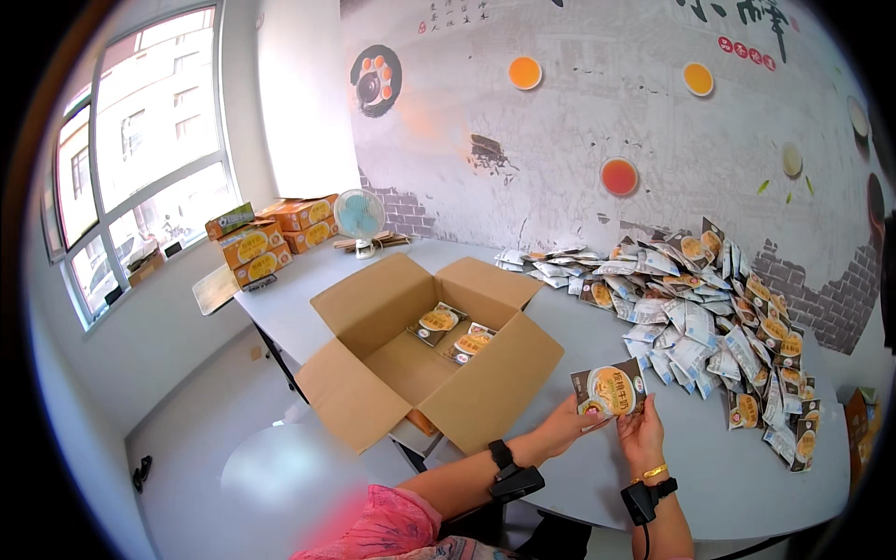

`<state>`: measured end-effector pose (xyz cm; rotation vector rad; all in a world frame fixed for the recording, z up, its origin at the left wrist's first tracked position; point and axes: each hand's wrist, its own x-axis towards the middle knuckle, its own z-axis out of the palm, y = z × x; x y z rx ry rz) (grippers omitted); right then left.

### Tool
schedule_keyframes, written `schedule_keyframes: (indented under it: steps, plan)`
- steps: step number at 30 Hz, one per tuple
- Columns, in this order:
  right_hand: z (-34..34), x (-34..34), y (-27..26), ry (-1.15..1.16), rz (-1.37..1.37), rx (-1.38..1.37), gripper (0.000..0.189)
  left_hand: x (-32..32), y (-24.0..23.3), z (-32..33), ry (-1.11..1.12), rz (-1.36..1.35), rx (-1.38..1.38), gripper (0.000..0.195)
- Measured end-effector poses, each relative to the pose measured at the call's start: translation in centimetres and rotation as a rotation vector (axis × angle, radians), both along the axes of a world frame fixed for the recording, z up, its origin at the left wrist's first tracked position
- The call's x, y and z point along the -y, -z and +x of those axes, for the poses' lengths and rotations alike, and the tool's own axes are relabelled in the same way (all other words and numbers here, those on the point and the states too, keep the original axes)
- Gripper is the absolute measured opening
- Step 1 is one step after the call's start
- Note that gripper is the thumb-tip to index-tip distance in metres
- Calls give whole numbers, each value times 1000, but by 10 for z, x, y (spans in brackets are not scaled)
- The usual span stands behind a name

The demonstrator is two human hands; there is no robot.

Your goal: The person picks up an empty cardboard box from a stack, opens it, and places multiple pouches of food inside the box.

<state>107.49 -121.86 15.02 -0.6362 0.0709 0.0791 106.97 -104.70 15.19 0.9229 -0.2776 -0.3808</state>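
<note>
Between them, my left hand (pixel 562 428) and my right hand (pixel 642 428) grip a brown-and-white food packet (pixel 610 388) with a bowl picture and printed writing, front facing up. It is held above the table, to the right of an open cardboard box (pixel 392 378). All the box's flaps are folded outward. Inside, against its far side, lie two packets of the same design, one on the left (pixel 439 322) and one on the right (pixel 470 343). A large heap of such packets (pixel 689 322) spreads over the table to the right, many with their pale backs up.
The grey table (pixel 560 483) runs along a printed wall. A small fan (pixel 360 217) stands at its far left, beside stacked orange cartons (pixel 255 252). A window (pixel 154 140) is on the left. Another carton (pixel 862 427) sits past the table's right end.
</note>
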Motion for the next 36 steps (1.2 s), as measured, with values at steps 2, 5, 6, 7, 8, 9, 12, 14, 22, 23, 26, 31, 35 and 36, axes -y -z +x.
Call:
schedule_keyframes:
  steps: [2,5,6,7,8,9,12,14,22,23,26,31,35,36]
  plan:
    - [0,1,0,-34,-13,62,31,0,-6,-3,-7,-9,3,50]
    - [-5,-1,-7,-10,-125,138,31,0,-18,-10,-52,14,-17,50]
    - [-6,-1,-8,-23,-157,164,32,-1,-24,-14,-73,28,-28,50]
    - [-8,0,-9,-34,-187,190,33,-1,-30,-17,-95,33,-56,50]
    - [-9,0,-9,-46,-218,216,33,-3,-36,-20,-117,38,-83,50]
    - [-11,-1,-10,-66,-201,250,35,-4,-41,-22,-139,43,-111,50]
    - [-13,-4,-9,-151,-139,344,41,-14,-52,-27,-150,24,-91,48]
    - [-14,-5,-6,-238,-89,392,47,-25,-61,-28,-187,13,-93,47]
    - [-20,-1,-21,-196,-170,267,57,-107,-124,-31,-526,-2,-4,33]
    - [-18,1,-19,-191,-166,243,56,-121,-126,-25,-589,6,-37,31]
    - [-15,0,-15,-219,-119,263,55,-174,-130,-14,-688,0,-117,27]
    - [-16,-6,-19,-202,-88,251,53,-270,-102,15,-946,208,-303,28]
    - [-15,-1,-21,-195,-80,261,52,-315,-75,32,-1022,219,-436,29]
    - [-16,-3,-20,-195,-75,256,52,-327,-66,35,-1058,202,-485,29]
